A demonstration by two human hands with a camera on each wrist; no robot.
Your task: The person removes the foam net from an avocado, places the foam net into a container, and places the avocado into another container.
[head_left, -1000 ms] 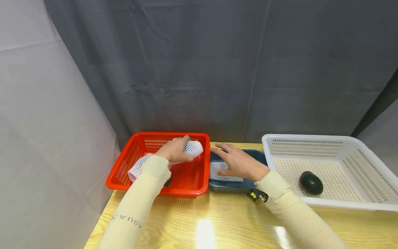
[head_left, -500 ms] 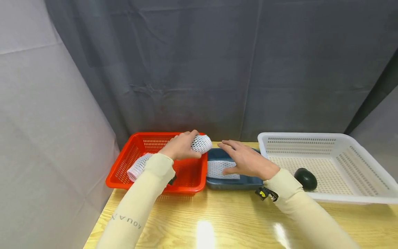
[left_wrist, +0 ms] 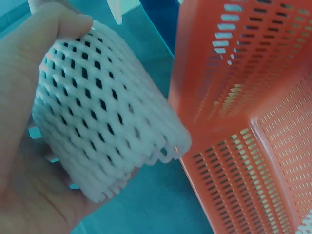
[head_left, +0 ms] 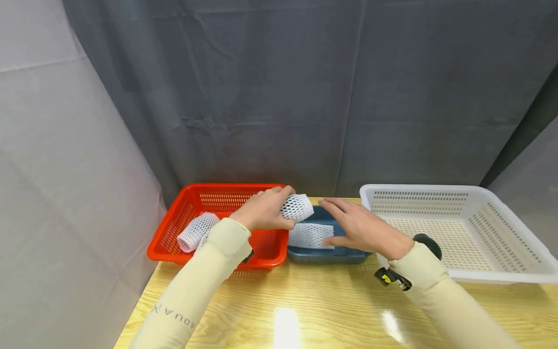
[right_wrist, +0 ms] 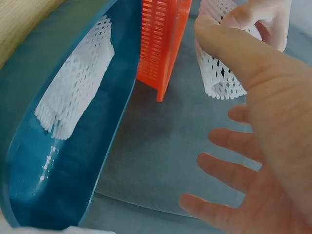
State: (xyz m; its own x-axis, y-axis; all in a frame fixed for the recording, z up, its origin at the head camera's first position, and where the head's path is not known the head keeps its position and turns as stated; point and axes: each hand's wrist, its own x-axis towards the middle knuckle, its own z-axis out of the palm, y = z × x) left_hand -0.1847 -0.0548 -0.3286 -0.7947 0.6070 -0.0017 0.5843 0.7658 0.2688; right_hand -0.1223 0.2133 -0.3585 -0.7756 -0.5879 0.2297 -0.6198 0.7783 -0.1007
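Observation:
My left hand grips a white foam fruit net above the red basket's right rim. In the left wrist view, the thumb and fingers curl round this foam net, and dark shows through many of its holes. My right hand, fingers spread and holding nothing, hovers over the right part of a blue tray. Flat in that tray lies another foam net. In the right wrist view, the right thumb overlaps the held net.
More foam netting lies in the red basket at left. A white basket at right holds a dark, egg-shaped thing, partly hidden by my right sleeve. A grey curtain hangs behind the wooden table.
My left hand has carried the foam net right, from inside the red basket's outline to past its right rim. My right hand has shifted right, still spread.

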